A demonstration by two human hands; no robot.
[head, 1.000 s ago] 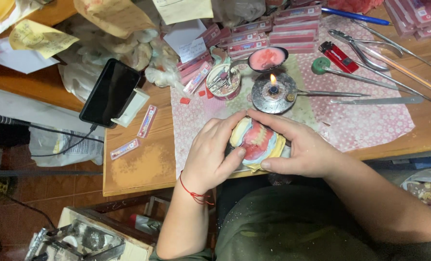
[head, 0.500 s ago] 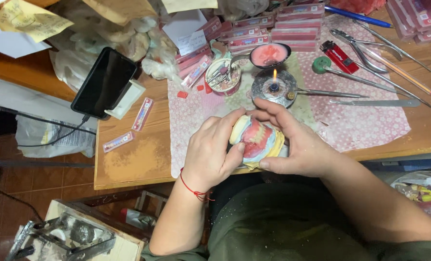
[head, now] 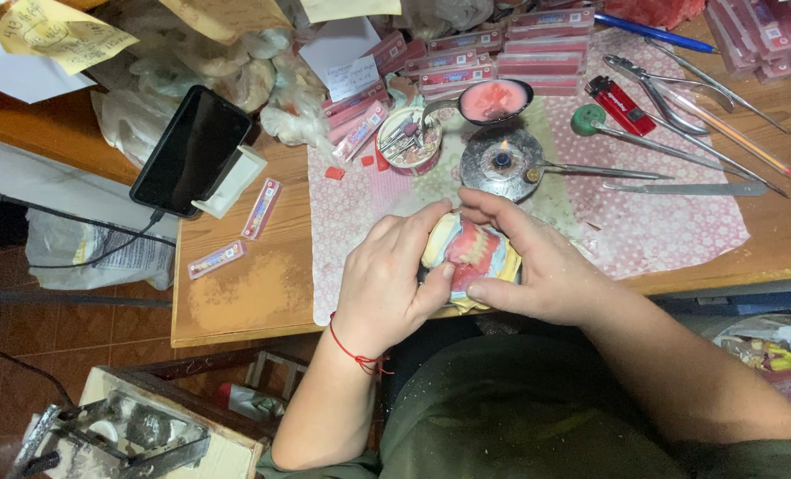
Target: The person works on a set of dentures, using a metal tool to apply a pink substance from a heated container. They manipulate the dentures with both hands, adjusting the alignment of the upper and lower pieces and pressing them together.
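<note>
even, warm overhead light on the surface [head: 262, 293]; soft, short shadows under both hands. small glare on the black phone [head: 191, 151] screen. floor at left dim. focus sharp centrally, slight stretching toward corners.

Wooden workbench [head: 262, 293] over reddish tiled floor [head: 23, 328] — evenly lit.

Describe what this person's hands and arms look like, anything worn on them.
Both forearms are bare, no sleeves or gloves. The left hand has a thin red string bracelet tied at the wrist. The right hand shows no rings, watch or bands. Nails look short and unpainted.
</note>
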